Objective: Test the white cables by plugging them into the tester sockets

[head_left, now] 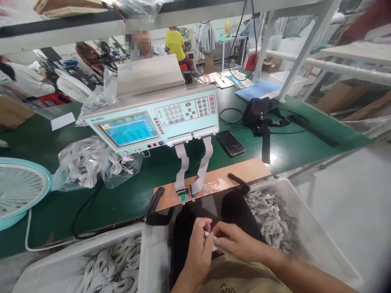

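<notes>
Low over my lap, my left hand (pixel 199 246) is closed with thumb and fingers round a small white piece (pixel 215 243), mostly hidden by the fingers. My right hand (pixel 236 241) pinches the same piece from the right, its fingertips touching the left thumb. It looks like part of a white cable, though its kind is unclear. Ahead of both hands, two grey ribbon cables (pixel 182 165) run from a bench tester (pixel 186 114) with a lit blue screen (pixel 128 131) down to small connector boards (pixel 182 197) on a wooden board (pixel 214 182).
Bins of coiled white cables stand at the left (pixel 142 244) and right (pixel 317 228). Black clamps (pixel 155 209) hold the board's edge. On the green table lie a phone (pixel 230 142), a black pouch (pixel 256 114), bagged cables (pixel 82 162) and a blue fan (pixel 24 191). Several people work beyond.
</notes>
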Available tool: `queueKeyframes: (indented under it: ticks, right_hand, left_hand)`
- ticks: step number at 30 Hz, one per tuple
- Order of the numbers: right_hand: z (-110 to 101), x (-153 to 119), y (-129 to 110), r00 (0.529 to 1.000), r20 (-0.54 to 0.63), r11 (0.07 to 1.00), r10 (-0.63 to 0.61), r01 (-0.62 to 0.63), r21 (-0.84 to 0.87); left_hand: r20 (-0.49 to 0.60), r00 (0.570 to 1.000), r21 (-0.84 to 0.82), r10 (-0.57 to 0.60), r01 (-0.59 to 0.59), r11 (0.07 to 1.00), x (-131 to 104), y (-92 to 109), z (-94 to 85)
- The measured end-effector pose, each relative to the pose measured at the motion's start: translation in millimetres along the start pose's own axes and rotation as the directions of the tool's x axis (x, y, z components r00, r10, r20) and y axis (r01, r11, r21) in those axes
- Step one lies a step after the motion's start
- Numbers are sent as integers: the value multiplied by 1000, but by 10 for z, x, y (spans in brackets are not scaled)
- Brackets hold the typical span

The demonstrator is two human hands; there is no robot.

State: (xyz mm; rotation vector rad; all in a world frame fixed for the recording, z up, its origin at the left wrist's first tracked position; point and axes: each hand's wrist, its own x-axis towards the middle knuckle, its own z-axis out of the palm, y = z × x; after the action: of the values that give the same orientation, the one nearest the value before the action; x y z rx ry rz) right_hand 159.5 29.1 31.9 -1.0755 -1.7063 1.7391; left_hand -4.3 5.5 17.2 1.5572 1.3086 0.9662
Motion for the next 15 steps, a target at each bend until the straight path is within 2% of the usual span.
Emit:
queueKeyframes:
  ticks: [2,5,7,10,12,15]
  right_hand:
    - [-16,-9,62,1000,1,1000,0,0,11]
    - [-95,-5,92,997,68,997,-34,38,-65]
    - [-118,27,77,988,132,971,-79,106,-214]
    - [-78,93,63,969,202,875,-142,218,-431]
    - [-24,133,78,956,202,801,-212,288,-525]
    - [49,187,125,920,133,689,-369,367,-625]
  left_hand:
    - [34,987,-183,-159,162,970,-44,-18,-63]
    - [145,955,-334,-258,293,896,-85,-54,-168]
    - [199,934,-343,-297,350,872,-93,-74,-219]
    - [242,890,-324,-387,450,832,-88,-111,-261]
    - [242,871,-337,-427,488,805,-81,-148,-281]
    - [223,874,-337,-431,484,807,-75,-207,-311]
